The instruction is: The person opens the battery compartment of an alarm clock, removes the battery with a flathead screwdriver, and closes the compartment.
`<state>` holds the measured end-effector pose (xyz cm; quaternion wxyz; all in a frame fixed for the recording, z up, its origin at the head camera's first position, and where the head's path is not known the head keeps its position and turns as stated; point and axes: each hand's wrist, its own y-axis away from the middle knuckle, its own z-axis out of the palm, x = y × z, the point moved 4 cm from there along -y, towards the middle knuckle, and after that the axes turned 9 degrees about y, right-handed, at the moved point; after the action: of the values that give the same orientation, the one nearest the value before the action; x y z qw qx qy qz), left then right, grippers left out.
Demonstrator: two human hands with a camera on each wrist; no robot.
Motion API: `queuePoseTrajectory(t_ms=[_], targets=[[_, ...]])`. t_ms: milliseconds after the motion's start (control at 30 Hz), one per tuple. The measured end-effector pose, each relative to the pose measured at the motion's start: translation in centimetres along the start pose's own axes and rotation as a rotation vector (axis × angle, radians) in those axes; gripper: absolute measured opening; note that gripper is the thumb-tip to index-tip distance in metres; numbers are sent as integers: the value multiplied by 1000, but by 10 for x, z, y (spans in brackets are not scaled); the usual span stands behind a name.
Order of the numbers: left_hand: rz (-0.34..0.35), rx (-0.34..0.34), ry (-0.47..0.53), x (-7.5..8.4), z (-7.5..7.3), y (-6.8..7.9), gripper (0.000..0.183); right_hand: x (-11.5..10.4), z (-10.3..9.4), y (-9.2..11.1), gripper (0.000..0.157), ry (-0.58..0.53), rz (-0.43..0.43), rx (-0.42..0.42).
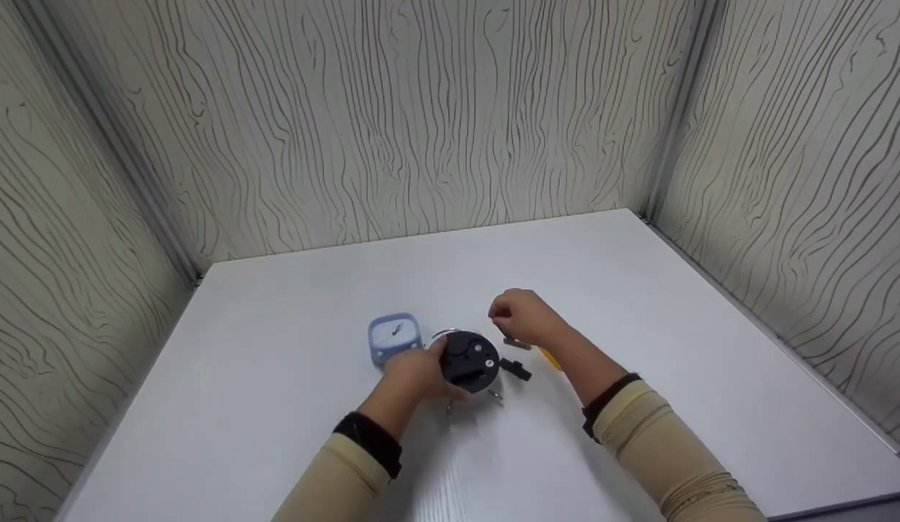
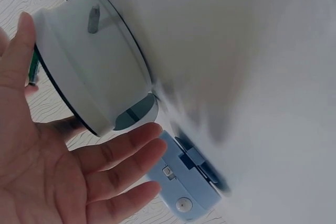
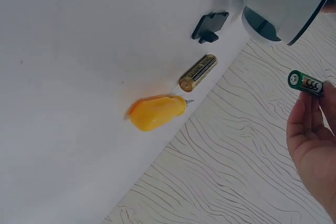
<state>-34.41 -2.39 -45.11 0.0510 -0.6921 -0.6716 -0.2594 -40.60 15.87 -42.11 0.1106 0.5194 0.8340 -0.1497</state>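
Observation:
My left hand (image 1: 418, 371) holds a round alarm clock (image 1: 470, 362) by its rim, with the thumb on its black back, which faces up. In the left wrist view its pale casing (image 2: 92, 61) shows side-on, and several fingers of that hand extend past it. Thin metal feet stick out on the near side. Just right of the clock, my right hand (image 1: 526, 317) is raised over the table, pinching a green battery (image 3: 306, 83) between thumb and fingers. Below that hand lies a gold battery (image 3: 198, 73). A small black battery cover (image 1: 516, 369) rests between clock and gold battery.
A small blue square clock (image 1: 395, 335) stands close to the left of the round one. The yellow-handled screwdriver (image 3: 157, 113) lies beside the gold battery, partly hidden by my right forearm in the head view. Wood-patterned panels (image 1: 391, 116) enclose the white table (image 1: 275, 406).

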Motion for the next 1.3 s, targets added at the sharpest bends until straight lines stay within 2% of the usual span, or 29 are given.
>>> queuePoseTrajectory(t_ms=[100, 267, 533, 700, 1000, 1100, 1300], targets=[[-5, 1, 14, 0, 0, 1, 116, 10, 2, -1, 9, 13, 46, -16], [2, 7, 24, 0, -1, 2, 117, 24, 11, -2, 9, 74, 128, -92], [15, 12, 41, -1, 1, 1, 118, 37, 35, 1, 4, 133, 209, -216], [17, 8, 48, -2, 2, 0, 119, 39, 45, 2, 6, 178, 191, -258], [-10, 11, 33, 0, 0, 2, 116, 38, 51, -1, 6, 322, 131, -269], [-16, 9, 28, 0, 0, 2, 117, 37, 52, -1, 11, 325, 109, -270], [-23, 4, 42, -1, 1, 1, 118, 35, 51, 0, 17, 303, 131, -284]])
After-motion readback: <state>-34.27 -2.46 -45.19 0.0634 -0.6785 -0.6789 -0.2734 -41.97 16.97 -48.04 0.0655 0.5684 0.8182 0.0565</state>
